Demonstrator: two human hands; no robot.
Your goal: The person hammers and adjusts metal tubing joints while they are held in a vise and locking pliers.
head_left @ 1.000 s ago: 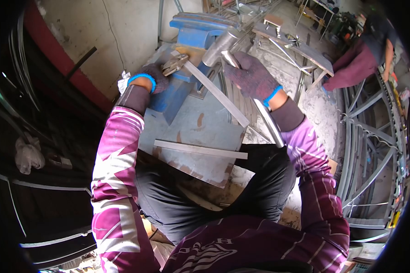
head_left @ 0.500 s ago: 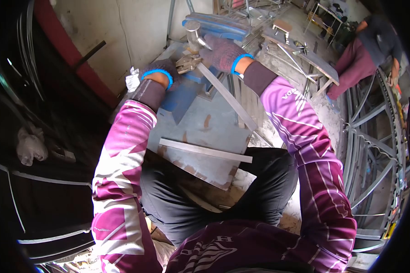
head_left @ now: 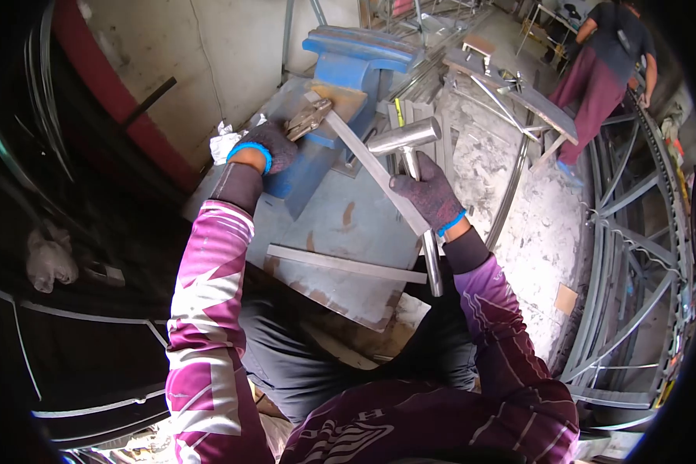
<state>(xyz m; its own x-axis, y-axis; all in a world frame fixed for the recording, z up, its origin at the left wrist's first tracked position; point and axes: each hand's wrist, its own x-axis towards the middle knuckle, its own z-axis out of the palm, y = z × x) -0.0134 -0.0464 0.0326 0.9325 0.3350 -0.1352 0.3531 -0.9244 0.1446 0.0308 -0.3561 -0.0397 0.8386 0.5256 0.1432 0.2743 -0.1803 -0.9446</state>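
Observation:
My right hand (head_left: 431, 193), in a dark knitted glove with a blue cuff, is wrapped round the handle of a metal hammer (head_left: 404, 137), whose silver head points up and left. My left hand (head_left: 269, 147), gloved alike, is closed on locking pliers (head_left: 309, 117). The pliers' jaws meet the upper end of a flat metal bar (head_left: 371, 164), which slants down to the right and passes beside my right hand. Behind the pliers stands a blue vise or anvil (head_left: 352, 66). A second flat bar (head_left: 344, 263) lies across the grey metal plate (head_left: 329, 213).
A low wooden bench (head_left: 530, 106) stands at the upper right, with a person (head_left: 607, 66) behind it. Welded metal frames (head_left: 634, 255) fill the right side. Crumpled white paper (head_left: 224, 143) lies left of my left hand. A plastic bag (head_left: 50, 259) is at far left.
My right hand has swung the hammer down and right, away from the pliers. My left hand has moved slightly left and down. The person at the upper right has shifted and straightened up.

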